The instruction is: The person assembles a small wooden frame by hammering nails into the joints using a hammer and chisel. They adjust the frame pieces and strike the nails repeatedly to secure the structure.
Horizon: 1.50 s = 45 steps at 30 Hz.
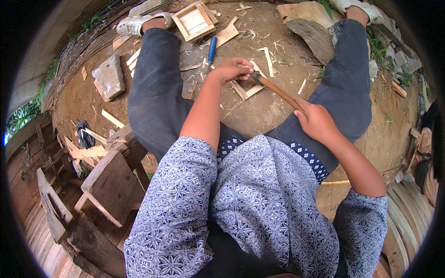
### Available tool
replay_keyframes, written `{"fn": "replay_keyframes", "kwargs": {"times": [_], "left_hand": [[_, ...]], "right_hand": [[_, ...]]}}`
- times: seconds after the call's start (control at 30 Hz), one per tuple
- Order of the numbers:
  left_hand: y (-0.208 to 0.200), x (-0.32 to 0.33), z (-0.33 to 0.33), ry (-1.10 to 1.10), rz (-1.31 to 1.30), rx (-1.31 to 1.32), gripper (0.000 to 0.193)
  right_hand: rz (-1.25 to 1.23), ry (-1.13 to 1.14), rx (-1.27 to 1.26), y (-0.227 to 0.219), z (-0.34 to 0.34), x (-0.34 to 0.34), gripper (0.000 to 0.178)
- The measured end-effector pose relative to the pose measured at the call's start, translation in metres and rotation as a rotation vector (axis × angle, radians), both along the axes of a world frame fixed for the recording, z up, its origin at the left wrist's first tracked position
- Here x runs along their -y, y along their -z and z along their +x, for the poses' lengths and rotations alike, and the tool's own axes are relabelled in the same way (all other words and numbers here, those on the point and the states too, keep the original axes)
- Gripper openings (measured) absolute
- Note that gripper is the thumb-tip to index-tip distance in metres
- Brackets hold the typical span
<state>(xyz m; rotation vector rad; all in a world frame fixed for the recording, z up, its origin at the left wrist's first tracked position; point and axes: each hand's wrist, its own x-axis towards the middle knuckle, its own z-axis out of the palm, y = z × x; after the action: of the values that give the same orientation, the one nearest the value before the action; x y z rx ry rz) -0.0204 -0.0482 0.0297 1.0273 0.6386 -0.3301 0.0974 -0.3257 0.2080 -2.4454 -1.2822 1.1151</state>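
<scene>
My right hand (317, 121) is wrapped round the wooden handle of a hammer (280, 93). The dark hammer head (257, 76) reaches across to the fingertips of my left hand (234, 70). Those left fingers are curled into a pinch; whatever is between them is too small to make out. On the dirt below both hands lies a small pale wooden frame (251, 91), partly covered by the left hand and the hammer. A screwdriver-like tool with a blue handle (212, 49) rests just past my left wrist, its lower end partly hidden.
A second wooden frame (194, 22) lies far ahead beside a flat wood piece (225, 35). Stones flank my legs: a pale block (109, 76) left, a large rock (311, 28) right. Wood slivers (269, 62) litter the dirt. Old timber (113, 185) stands at lower left.
</scene>
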Motion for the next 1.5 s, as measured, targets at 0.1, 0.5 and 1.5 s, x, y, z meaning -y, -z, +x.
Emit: {"fn": "replay_keyframes", "kwargs": {"times": [0.1, 0.5, 1.5], "left_hand": [[0.006, -0.002, -0.003, 0.006, -0.067, 0.012, 0.019], [-0.023, -0.012, 0.0, 0.26, 0.277, 0.034, 0.018], [0.001, 0.029, 0.008, 0.36, 1.269, -0.121, 0.041]], "right_hand": [[-0.002, 0.005, -0.024, -0.002, 0.002, -0.001, 0.039], [0.052, 0.045, -0.018, -0.005, -0.003, 0.0, 0.04], [-0.316, 0.285, -0.399, -0.032, 0.018, -0.02, 0.04]]}}
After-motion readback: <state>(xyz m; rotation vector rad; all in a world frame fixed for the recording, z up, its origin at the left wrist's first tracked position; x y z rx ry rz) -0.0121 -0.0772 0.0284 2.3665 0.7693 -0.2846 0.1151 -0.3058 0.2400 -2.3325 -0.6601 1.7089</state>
